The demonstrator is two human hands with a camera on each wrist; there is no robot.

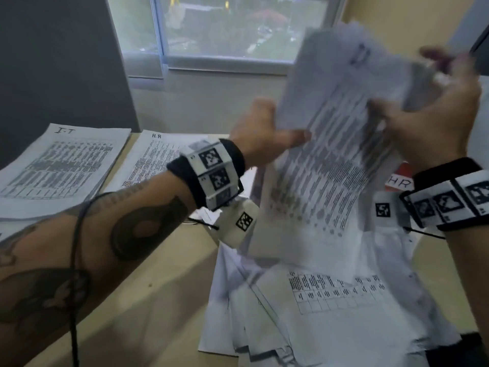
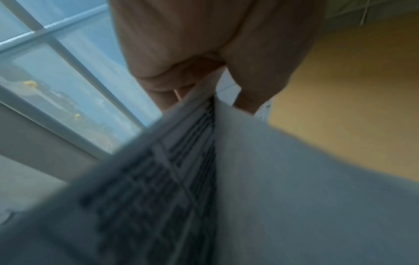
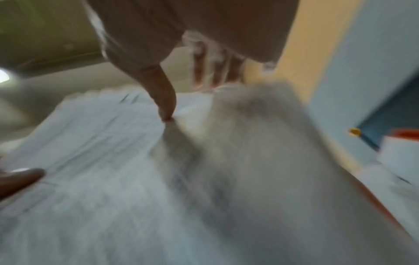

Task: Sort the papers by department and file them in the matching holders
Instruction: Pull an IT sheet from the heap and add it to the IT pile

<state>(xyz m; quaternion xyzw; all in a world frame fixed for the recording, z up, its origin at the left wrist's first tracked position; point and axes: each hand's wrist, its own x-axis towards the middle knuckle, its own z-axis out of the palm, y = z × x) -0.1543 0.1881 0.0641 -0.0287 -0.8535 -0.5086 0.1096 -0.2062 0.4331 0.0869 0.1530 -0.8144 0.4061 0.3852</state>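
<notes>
Above table (image 1: pixel 148 300), fingers (image 1: pixel 291 135) pinch papers (image 1: pixel 325 165)

A black wristband (image 1: pixel 206 172) carrying white blocks printed with black square markers is worn on the left wrist; a matching band (image 1: pixel 449 197) is worn on the right. White marker-tagged camera housings (image 1: pixel 238 223) are fitted beneath. Dark tattoos (image 1: pixel 143 229) and a thin black cable (image 1: pixel 76 234) are noted along the left forearm.

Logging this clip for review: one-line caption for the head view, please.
Both hands, left hand and right hand, lift printed sheets above loose papers; I.T pile lies left.
</notes>
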